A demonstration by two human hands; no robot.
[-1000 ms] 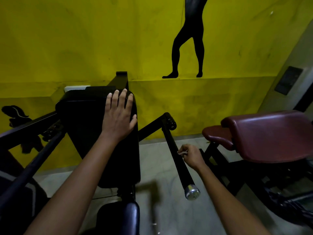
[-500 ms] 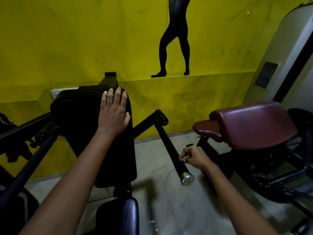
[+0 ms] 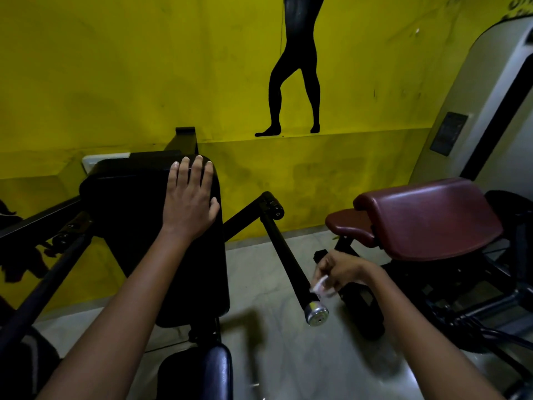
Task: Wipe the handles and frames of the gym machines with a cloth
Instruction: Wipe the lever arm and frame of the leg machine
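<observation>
My left hand (image 3: 189,197) lies flat, fingers spread, on the top of the black back pad (image 3: 144,226) of a gym machine. A black handle bar (image 3: 288,261) with a chrome end cap (image 3: 316,314) slopes down to the right of the pad. My right hand (image 3: 341,271) is just right of the bar's lower end, fingers pinched on a small whitish cloth (image 3: 320,287) that touches or nearly touches the bar. The cloth is blurred.
A second black bar (image 3: 37,290) runs down at the left. A dark seat pad (image 3: 202,373) is at the bottom centre. A maroon padded bench (image 3: 427,217) on a black frame stands at the right. Yellow wall behind, pale floor (image 3: 288,356) between the machines.
My right hand slid down the handle bar toward its chrome end and has come slightly off to the right. The left hand stayed on the pad. The view turned a little to the right.
</observation>
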